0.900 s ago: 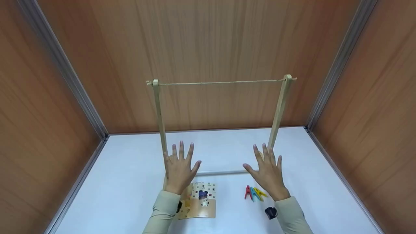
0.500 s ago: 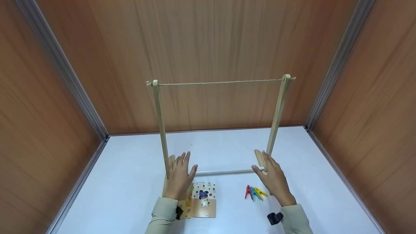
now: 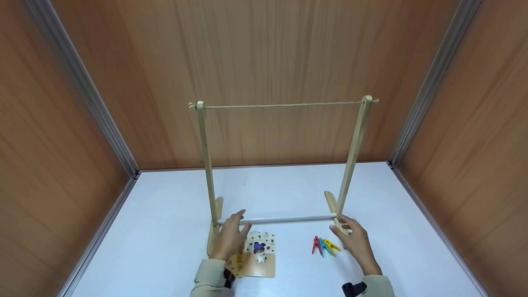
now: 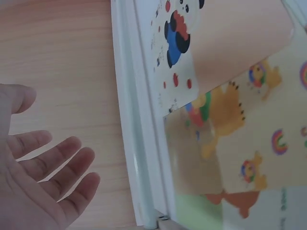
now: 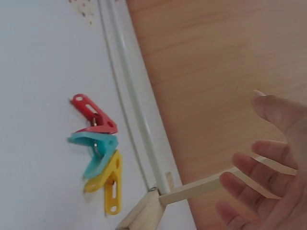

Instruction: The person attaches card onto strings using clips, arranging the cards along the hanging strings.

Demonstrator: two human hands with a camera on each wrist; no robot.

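Note:
My left hand (image 3: pixel 229 238) hovers empty by the left foot of a wooden stand, its fingers relaxed and slightly bent. Just under it in the head view lie overlapping cartoon-printed cards (image 3: pixel 259 268); the left wrist view shows a panda card (image 4: pixel 240 43) over a yellow one with bears (image 4: pixel 259 143). My right hand (image 3: pixel 355 241) holds nothing, with loosely bent fingers near the stand's right foot. Left of it lie a red clothespin (image 5: pixel 93 115), a blue clothespin (image 5: pixel 98 148) and a yellow clothespin (image 5: pixel 112 184), side by side on the white table.
The stand has a left post (image 3: pixel 207 165) and a right post (image 3: pixel 353 156), joined by a cord (image 3: pixel 280 105) at the top and a white rod (image 3: pixel 284 219) low down. Wood-grain walls (image 3: pixel 272 49) enclose the white table (image 3: pixel 165 231) at the back and sides.
Both hands have drawn back toward the person and lowered. Their fingers, spread wide and straight before, are now relaxed and bent. Stand, cards and clothespins stay in place.

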